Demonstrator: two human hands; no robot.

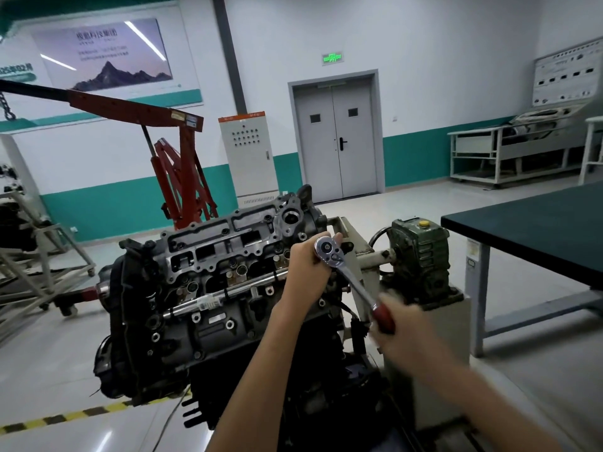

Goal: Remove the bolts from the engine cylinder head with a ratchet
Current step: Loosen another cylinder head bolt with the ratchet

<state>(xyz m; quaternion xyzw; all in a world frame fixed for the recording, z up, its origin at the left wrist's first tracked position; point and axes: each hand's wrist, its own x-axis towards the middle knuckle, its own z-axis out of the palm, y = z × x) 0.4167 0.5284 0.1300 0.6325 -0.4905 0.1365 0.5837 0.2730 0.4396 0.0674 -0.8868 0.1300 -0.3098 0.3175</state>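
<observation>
Chrome and red plastic make up the single ratchet (355, 283), which slants from just right of the frame's centre down toward the lower right. Its round head sits over the right-hand end of the engine cylinder head (225, 249). The socket and the bolt beneath it are hidden by fingers.

The left hand (310, 261) rises on a bare forearm from the bottom centre. Its fingers curl under and around the ratchet head, and one fingertip shows past the far rim. The right hand (406, 327) comes in from the lower right and is blurred. It is wrapped round the red handle, with the red grip showing above its fingers. Both hands clamp on the same tool.

The cylinder head tops one dark engine (169, 340) in the middle of the frame, with its cover off and many bolt holes open along the edges. Just right of it stands one green gearbox (421, 256) with a yellow cap (423, 223).

Behind at left is one red engine hoist (177, 177), and right of that one pale control cabinet (248, 158). At upper centre is one grey double door (337, 138) with two leaves, each with a small window. A green sign (332, 57) glows above it, too small to read. A mountain poster (107, 57) at upper left carries Chinese characters too soft to make out. One dark-topped workbench (538, 236) fills the right edge.
</observation>
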